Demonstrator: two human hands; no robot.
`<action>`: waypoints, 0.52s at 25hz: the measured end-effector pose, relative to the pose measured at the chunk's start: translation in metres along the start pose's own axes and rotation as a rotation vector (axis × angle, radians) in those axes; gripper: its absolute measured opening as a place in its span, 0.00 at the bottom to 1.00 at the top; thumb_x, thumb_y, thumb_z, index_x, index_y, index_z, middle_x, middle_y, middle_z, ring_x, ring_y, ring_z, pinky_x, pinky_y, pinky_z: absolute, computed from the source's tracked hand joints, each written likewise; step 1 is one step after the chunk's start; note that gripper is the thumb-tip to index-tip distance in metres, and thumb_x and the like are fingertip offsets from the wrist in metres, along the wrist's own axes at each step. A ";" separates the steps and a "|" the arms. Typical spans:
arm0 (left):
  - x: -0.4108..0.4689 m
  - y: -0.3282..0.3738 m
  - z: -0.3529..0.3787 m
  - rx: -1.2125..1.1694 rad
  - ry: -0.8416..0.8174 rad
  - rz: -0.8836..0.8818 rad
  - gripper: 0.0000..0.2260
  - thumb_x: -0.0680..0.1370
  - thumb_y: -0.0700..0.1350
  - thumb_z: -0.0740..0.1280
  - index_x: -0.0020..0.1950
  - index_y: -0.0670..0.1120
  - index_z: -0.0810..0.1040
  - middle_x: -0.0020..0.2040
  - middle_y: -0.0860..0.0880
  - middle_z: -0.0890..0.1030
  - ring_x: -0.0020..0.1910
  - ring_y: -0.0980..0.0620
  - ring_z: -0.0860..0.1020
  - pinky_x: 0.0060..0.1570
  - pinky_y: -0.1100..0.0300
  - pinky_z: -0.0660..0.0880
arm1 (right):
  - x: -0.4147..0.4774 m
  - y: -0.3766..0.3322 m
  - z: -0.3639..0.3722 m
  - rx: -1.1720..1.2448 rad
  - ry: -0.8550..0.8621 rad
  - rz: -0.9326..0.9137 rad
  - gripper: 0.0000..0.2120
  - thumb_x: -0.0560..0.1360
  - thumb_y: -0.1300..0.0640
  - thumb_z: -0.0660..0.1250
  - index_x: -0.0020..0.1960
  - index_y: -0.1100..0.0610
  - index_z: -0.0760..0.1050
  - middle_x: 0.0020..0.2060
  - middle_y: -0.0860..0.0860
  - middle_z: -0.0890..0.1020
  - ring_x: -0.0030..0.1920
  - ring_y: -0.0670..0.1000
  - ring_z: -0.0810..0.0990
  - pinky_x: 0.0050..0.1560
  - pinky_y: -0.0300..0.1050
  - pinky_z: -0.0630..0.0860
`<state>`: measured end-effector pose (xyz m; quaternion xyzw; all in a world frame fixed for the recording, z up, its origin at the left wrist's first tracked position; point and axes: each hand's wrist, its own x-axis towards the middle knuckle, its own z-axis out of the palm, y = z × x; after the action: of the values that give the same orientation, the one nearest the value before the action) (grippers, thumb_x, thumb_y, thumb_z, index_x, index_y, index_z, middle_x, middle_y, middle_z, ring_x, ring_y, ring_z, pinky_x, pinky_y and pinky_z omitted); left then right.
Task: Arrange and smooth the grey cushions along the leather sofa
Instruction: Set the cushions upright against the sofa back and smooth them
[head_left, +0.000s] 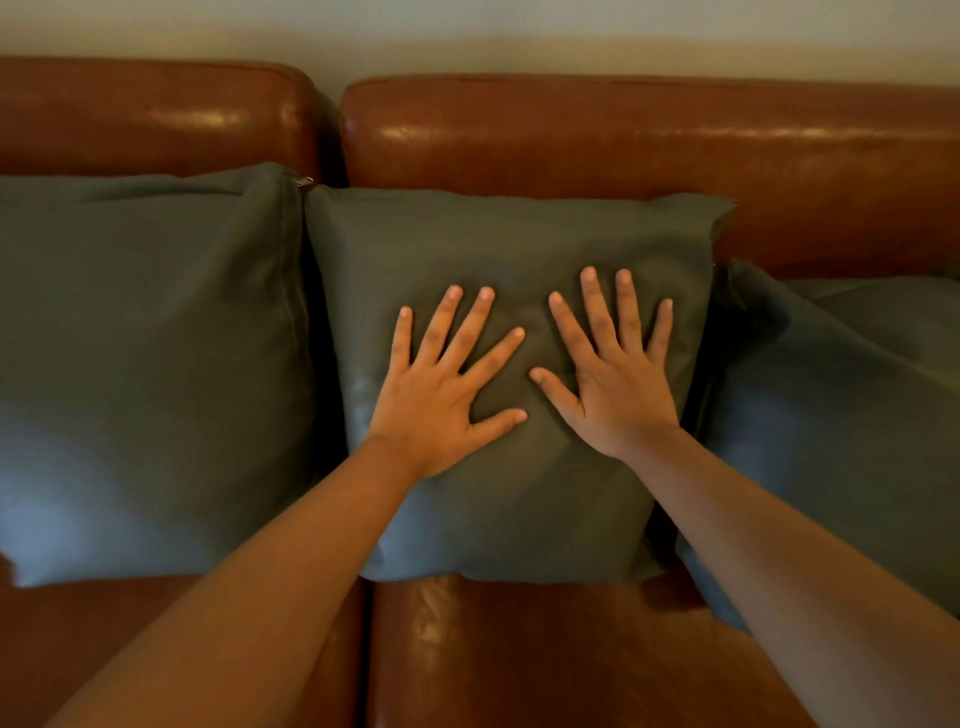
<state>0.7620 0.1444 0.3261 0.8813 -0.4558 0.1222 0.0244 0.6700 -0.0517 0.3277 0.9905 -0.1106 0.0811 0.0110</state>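
Three grey cushions lean in a row against the back of a brown leather sofa (623, 140). The middle cushion (519, 249) stands upright at the centre. My left hand (441, 384) and my right hand (613, 374) both press flat on its front, fingers straight and spread, side by side. The left cushion (145, 364) stands upright and touches the middle one. The right cushion (841, 415) is slumped lower and tilts, its left edge behind my right forearm.
The sofa's seat cushions (519, 649) show below the grey cushions, with a seam between them near the centre. A pale wall (467, 31) runs behind the sofa back.
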 end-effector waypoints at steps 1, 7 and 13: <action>0.003 0.000 0.000 -0.001 -0.023 -0.003 0.34 0.76 0.71 0.50 0.79 0.58 0.52 0.80 0.46 0.47 0.79 0.42 0.44 0.73 0.35 0.42 | 0.002 0.000 -0.002 -0.007 -0.012 0.003 0.35 0.79 0.32 0.47 0.79 0.45 0.40 0.79 0.50 0.41 0.78 0.58 0.37 0.73 0.70 0.38; -0.002 -0.002 0.000 0.016 -0.069 0.002 0.34 0.76 0.72 0.46 0.79 0.58 0.50 0.81 0.46 0.45 0.79 0.42 0.44 0.73 0.35 0.44 | -0.022 -0.014 -0.013 -0.026 0.005 0.049 0.35 0.79 0.33 0.49 0.79 0.46 0.41 0.79 0.52 0.39 0.78 0.60 0.37 0.72 0.70 0.37; -0.005 0.003 -0.013 0.021 -0.041 -0.008 0.34 0.76 0.71 0.46 0.79 0.57 0.54 0.80 0.45 0.47 0.79 0.42 0.45 0.72 0.34 0.44 | -0.028 -0.014 -0.017 -0.006 -0.193 0.084 0.36 0.78 0.29 0.44 0.79 0.44 0.39 0.78 0.50 0.35 0.77 0.57 0.31 0.73 0.71 0.38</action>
<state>0.7541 0.1489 0.3371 0.8858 -0.4512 0.1088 0.0064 0.6428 -0.0316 0.3399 0.9882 -0.1527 -0.0146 -0.0003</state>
